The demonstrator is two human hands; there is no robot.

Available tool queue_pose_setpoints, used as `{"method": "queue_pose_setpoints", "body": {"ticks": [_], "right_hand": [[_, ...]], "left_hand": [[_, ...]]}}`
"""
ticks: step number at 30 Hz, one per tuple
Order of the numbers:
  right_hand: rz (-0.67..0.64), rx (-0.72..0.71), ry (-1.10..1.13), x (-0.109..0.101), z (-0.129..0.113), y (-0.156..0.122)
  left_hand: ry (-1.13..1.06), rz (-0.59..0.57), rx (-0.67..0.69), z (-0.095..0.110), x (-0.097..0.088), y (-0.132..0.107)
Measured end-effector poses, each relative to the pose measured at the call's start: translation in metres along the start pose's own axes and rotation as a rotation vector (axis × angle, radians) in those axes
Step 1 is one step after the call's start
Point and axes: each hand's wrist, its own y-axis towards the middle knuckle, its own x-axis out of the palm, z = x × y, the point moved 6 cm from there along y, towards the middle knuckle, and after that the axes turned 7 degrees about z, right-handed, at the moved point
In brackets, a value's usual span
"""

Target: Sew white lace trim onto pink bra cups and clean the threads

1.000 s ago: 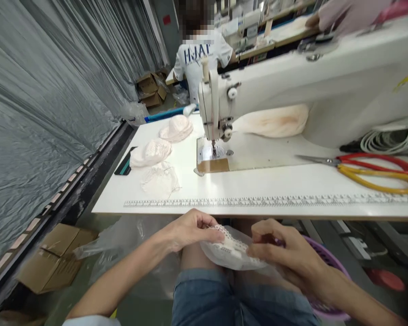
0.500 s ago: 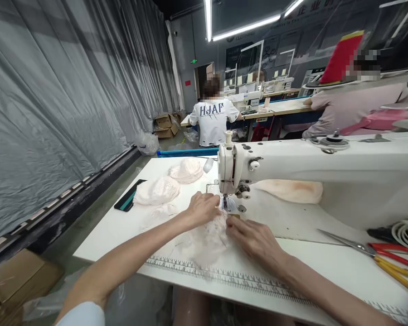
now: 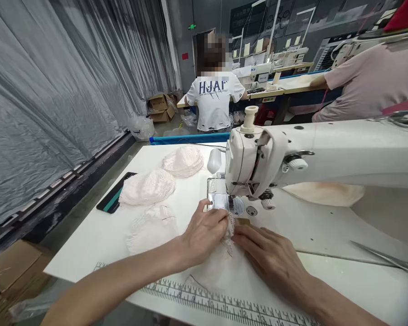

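A pale, sheer lace piece [image 3: 209, 271] lies on the table just in front of the sewing machine [image 3: 246, 160], its gathered edge close to the needle area. My left hand [image 3: 206, 233] pinches that edge from the left, fingertips bent down over it. From the right, my right hand [image 3: 272, 253] presses the same edge, its fingers together and the tips partly hidden. A small brown block [image 3: 242, 221] shows just beyond the right fingertips. Left of my hands lies another sheer lace piece [image 3: 153, 228].
Two stacks of lace cups, one nearer [image 3: 148, 186] and one farther [image 3: 182, 161], sit at the left of the table. Scissors [image 3: 384, 256] lie at right. A printed ruler [image 3: 204, 299] runs along the front edge. Two people work ahead, one in a white shirt [image 3: 212, 102].
The view has shifted closer to the machine. Both hands have drawn slightly towards me from the needle, with the lace edge still between them.
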Motion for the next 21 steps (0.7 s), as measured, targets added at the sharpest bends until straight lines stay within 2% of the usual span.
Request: {"method": "queue_pose_setpoints", "body": {"ticks": [4, 10, 14, 21], "right_hand": [[-0.024, -0.002, -0.100, 0.005, 0.009, 0.004], [-0.024, 0.005, -0.211, 0.011, 0.022, 0.003], [-0.022, 0.019, -0.239, 0.012, 0.023, 0.004], [-0.010, 0.032, -0.236, 0.012, 0.023, 0.003]], "left_hand": [[-0.023, -0.077, 0.019, -0.011, 0.001, 0.010], [-0.026, -0.140, 0.041, -0.033, 0.018, 0.034], [-0.066, -0.126, 0.068, -0.041, 0.023, 0.041], [-0.158, -0.040, 0.057, -0.044, 0.020, 0.041]]}}
